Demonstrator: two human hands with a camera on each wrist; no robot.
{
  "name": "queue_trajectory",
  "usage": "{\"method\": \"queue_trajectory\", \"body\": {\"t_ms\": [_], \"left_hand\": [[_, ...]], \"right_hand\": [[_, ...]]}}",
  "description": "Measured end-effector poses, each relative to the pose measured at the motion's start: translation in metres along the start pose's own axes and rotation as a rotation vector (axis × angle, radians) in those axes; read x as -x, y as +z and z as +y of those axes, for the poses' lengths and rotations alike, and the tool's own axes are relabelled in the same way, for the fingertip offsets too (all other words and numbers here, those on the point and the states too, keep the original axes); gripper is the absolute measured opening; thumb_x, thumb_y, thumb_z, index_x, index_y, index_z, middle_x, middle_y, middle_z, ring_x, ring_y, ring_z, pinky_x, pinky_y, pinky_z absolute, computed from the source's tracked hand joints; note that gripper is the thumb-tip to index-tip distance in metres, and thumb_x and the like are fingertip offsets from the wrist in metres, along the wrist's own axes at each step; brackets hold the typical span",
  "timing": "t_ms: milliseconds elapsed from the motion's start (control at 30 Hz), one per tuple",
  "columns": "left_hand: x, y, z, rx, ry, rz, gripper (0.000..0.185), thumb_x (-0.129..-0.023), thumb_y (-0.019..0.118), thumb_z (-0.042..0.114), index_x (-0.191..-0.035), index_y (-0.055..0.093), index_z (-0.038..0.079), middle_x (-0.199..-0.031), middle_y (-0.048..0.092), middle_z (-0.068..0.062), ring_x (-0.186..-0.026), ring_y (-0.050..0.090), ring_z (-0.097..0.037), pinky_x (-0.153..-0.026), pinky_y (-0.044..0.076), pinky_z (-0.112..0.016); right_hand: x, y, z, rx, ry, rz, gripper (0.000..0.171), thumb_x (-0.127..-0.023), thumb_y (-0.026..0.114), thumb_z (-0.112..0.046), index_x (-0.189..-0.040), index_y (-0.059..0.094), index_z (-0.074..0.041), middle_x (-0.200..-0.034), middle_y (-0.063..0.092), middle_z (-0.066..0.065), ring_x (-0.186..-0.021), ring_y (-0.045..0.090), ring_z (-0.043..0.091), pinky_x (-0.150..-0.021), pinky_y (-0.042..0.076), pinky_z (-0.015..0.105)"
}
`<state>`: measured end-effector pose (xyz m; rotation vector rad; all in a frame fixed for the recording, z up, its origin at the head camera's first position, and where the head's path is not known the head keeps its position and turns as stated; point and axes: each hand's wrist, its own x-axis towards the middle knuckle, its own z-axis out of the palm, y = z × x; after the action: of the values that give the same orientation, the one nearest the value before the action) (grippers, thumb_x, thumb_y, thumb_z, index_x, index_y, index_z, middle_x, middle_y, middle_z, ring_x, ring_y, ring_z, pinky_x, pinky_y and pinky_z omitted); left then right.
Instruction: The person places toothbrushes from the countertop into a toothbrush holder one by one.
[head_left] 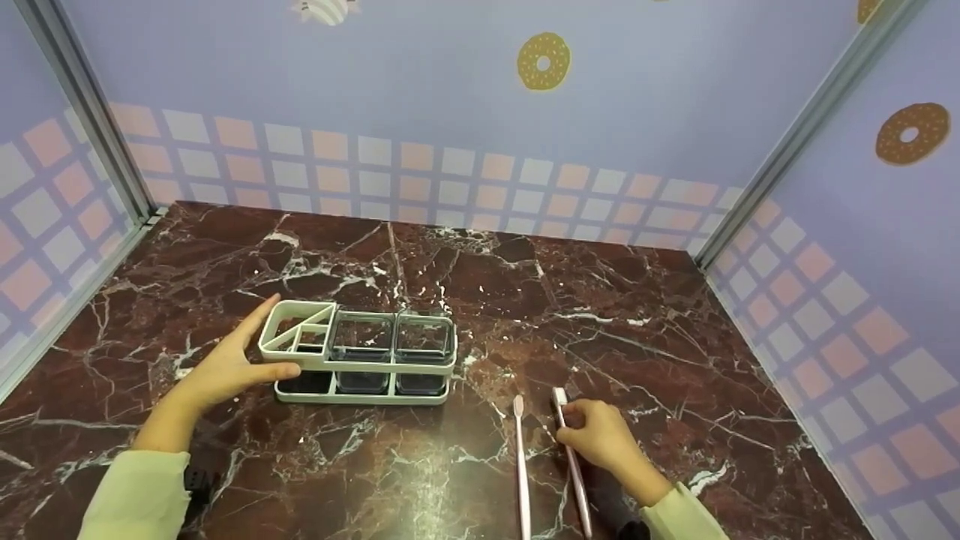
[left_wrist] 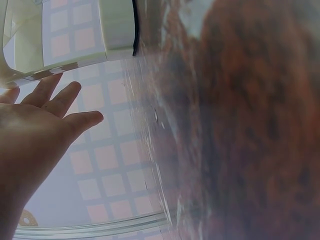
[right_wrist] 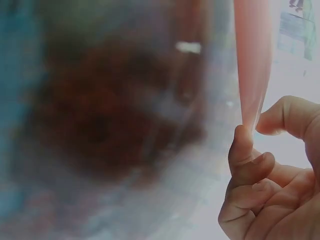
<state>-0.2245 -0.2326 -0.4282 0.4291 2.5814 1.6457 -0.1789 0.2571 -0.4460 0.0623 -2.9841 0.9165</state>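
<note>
A pale green toothbrush holder point(head_left: 424, 368) with two dark clear cups point(head_left: 361, 337) stands upright at centre left. My left hand point(head_left: 225, 367) grips its left end, thumb at the front and fingers along the side. In the left wrist view the holder's end point(left_wrist: 119, 25) is above the fingers. My right hand point(head_left: 600, 435) pinches a pink toothbrush point(head_left: 577, 484) just below its white-bristled head, between thumb and index finger. Its handle point(right_wrist: 255, 55) looks large in the right wrist view. A second pink toothbrush point(head_left: 522, 465) lies to the left of that hand, apart from it.
Both hands work over a dark red marbled tabletop point(head_left: 675, 330). Behind it rises a lilac back wall point(head_left: 420, 82) with checks and doughnut prints, and side walls with metal corner strips point(head_left: 810, 127) close off left and right.
</note>
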Motion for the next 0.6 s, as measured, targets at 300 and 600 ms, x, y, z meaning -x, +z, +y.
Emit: {"method": "queue_trajectory", "body": {"t_ms": [300, 600], "left_hand": [[-0.002, 0.002, 0.003, 0.025, -0.003, 0.002, 0.109, -0.077, 0.080, 0.014, -0.157, 0.005, 0.014, -0.156, 0.013, -0.027, -0.139, 0.018, -0.046, -0.109, 0.016, -0.067], [0.000, 0.003, 0.003, 0.065, -0.011, 0.030, 0.106, -0.078, 0.079, 0.011, -0.157, 0.008, 0.013, -0.152, 0.025, -0.026, -0.129, 0.037, -0.042, -0.110, 0.023, -0.058]], "right_hand": [[-0.014, -0.043, -0.045, -0.232, -0.025, 0.037, 0.037, -0.073, 0.065, 0.005, -0.110, 0.067, 0.005, -0.067, 0.063, 0.003, -0.053, 0.054, 0.015, -0.046, 0.046, 0.022], [-0.043, -0.057, -0.144, -0.389, -0.233, 0.101, 0.033, -0.080, 0.068, -0.001, -0.113, 0.067, -0.002, -0.078, 0.069, 0.008, -0.060, 0.059, 0.018, -0.051, 0.052, 0.028]]}}
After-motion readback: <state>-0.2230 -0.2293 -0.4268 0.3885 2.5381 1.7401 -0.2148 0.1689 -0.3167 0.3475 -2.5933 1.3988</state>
